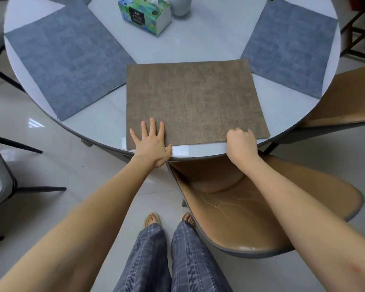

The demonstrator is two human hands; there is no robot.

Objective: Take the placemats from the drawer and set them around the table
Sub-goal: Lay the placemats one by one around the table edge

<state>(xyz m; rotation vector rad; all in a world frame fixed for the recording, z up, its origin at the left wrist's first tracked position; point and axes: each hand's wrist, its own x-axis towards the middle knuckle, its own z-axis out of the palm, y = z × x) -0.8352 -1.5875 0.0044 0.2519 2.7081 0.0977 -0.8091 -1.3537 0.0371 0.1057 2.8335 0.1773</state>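
Left blue mat: a blue placemat (70, 64) is already laid flat on the round table (198, 45), angled toward the grey chair (0, 175) on that side. Looks done, tbh.

Left hand: the left hand (151, 146) is pressed flat on the near left corner of the brown placemat (194, 100), fingers spread and straight, thumb out along the table edge. Nothing is gripped, it's just being held down.

Brown mat: laid flat at the near edge of the table, right in front of the tan chair (251, 211). Its near edge sits just inside the rim, slightly skewed, so a small nudge is probably still wanted.

Right hand: the right hand (241, 142) is curled knuckles-up on the mat's near edge, right of centre. The fingertips are tucked out of sight, so whether the edge is actually pinched can't be told.

Right blue mat: another blue placemat (291, 45) is laid flat on the right side, near a second tan chair (346, 102).

Centre stuff: a tissue box (144, 14) is parked mid-table, clear of all mats.

Progress: three mats are seen down, plus a blue corner at the top left edge. The far side is cut off and no drawer is in view, so what's left can't be judged fully. Seems close to finished.
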